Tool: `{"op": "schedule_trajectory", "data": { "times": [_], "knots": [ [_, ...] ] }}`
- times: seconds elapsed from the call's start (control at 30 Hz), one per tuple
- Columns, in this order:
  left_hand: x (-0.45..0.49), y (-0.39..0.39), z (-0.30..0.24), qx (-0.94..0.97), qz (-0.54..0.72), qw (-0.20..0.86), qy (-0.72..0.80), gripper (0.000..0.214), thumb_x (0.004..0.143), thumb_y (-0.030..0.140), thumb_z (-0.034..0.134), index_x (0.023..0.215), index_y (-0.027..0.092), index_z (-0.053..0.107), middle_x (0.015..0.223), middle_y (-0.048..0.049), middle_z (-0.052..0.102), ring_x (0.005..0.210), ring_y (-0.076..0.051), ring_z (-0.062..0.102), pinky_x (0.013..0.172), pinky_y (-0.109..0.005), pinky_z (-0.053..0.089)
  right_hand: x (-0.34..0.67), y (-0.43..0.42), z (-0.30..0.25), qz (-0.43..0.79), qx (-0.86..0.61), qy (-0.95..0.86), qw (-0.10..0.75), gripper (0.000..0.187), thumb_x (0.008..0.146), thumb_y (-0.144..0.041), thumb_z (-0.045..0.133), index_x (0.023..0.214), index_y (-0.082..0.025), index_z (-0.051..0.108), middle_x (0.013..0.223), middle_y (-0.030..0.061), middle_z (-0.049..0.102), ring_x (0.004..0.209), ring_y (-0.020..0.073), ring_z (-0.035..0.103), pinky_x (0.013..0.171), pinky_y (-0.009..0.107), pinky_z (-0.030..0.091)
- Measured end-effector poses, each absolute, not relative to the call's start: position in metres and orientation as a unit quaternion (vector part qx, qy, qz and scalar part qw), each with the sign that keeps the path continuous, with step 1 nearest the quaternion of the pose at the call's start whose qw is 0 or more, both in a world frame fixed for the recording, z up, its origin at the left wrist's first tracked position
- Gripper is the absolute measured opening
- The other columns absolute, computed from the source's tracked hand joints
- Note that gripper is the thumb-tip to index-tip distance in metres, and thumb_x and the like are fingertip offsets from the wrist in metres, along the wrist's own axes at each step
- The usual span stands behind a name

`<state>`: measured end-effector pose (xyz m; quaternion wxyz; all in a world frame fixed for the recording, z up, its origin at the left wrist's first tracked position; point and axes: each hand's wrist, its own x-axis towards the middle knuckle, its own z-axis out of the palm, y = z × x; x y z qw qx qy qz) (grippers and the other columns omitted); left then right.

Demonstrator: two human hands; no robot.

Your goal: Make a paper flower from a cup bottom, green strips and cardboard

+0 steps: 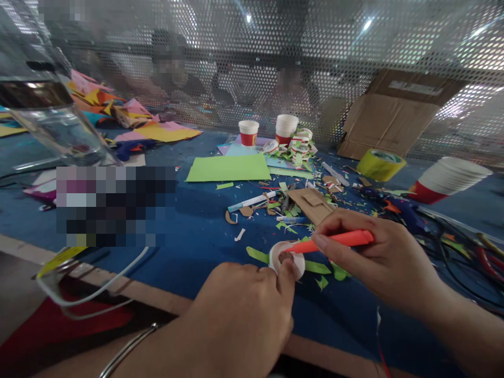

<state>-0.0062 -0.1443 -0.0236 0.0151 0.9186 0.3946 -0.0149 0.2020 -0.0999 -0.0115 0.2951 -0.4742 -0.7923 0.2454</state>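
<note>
left hand (pixel 240 310) is pinching the disc (pixel 292 262) flat. right hand (pixel 378 257) is gripping the pen (pixel 334 240), its tip meeting the disc; likely needing a steady hold.

A green sheet (pixel 229 168), stacked paper cups (pixel 447 181) and a yellow tape roll (pixel 380 164) lie on the blue table (pixel 197 226).

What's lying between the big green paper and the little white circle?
In the head view, a white pen, small brown cardboard bits and green paper scraps lie on the blue table between the green paper and the white circle.
</note>
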Motion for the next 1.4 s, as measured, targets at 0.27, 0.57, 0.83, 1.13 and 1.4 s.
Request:
{"op": "schedule_trajectory", "data": {
  "times": [0.27, 0.57, 0.83, 1.13, 1.4],
  "knots": [
    [-0.009, -0.128, -0.005, 0.909, 0.006, 0.102, 0.405, 0.029, 0.090, 0.014, 0.046, 0.110, 0.020, 0.067, 0.080, -0.0028, 0.076, 0.067, -0.018, 0.072, 0.060, -0.027, 0.051, 0.204, -0.100, -0.015, 0.234, -0.460, -0.805, 0.291, 0.015, 0.090, -0.028, 0.063, 0.079, -0.021, 0.069, 0.066, -0.0046, 0.063, 0.055, 0.0096, 0.052, 0.052, 0.024, 0.039],
    [-0.011, -0.120, 0.005, 0.912, -0.005, 0.078, 0.402, 0.026, 0.087, 0.019, 0.050, 0.098, 0.028, 0.072, 0.072, 0.0002, 0.074, 0.060, -0.020, 0.069, 0.053, -0.028, 0.038, 0.208, -0.103, -0.015, 0.221, -0.460, -0.810, 0.288, 0.014, 0.090, -0.027, 0.062, 0.078, -0.022, 0.068, 0.067, -0.0054, 0.064, 0.057, 0.0093, 0.054, 0.054, 0.023, 0.039],
    [-0.001, -0.103, 0.027, 0.896, -0.076, 0.122, 0.420, 0.028, 0.086, 0.025, 0.049, 0.063, 0.021, 0.064, 0.062, -0.0033, 0.068, 0.054, -0.019, 0.061, 0.051, -0.029, 0.026, 0.211, -0.105, -0.013, 0.204, -0.458, -0.817, 0.286, 0.011, 0.086, -0.022, 0.064, 0.075, -0.023, 0.068, 0.066, -0.0039, 0.066, 0.055, 0.0119, 0.056, 0.052, 0.025, 0.040],
    [-0.001, -0.089, 0.029, 0.883, -0.048, 0.212, 0.416, 0.033, 0.087, 0.036, 0.056, 0.059, 0.020, 0.063, 0.048, 0.0019, 0.052, 0.043, -0.011, 0.040, 0.048, -0.028, 0.025, 0.214, -0.110, -0.012, 0.194, -0.458, -0.821, 0.281, 0.013, 0.086, -0.022, 0.063, 0.074, -0.023, 0.067, 0.062, -0.0053, 0.065, 0.053, 0.0100, 0.054, 0.050, 0.023, 0.039],
    [-0.002, -0.082, 0.034, 0.889, -0.063, 0.227, 0.392, 0.029, 0.084, 0.037, 0.055, 0.062, 0.020, 0.065, 0.052, 0.0018, 0.054, 0.047, -0.011, 0.041, 0.049, -0.029, 0.026, 0.214, -0.112, -0.013, 0.225, -0.455, -0.815, 0.280, 0.016, 0.088, -0.028, 0.062, 0.074, -0.023, 0.067, 0.060, -0.0056, 0.062, 0.052, 0.0101, 0.053, 0.050, 0.025, 0.038]
  ]
}}
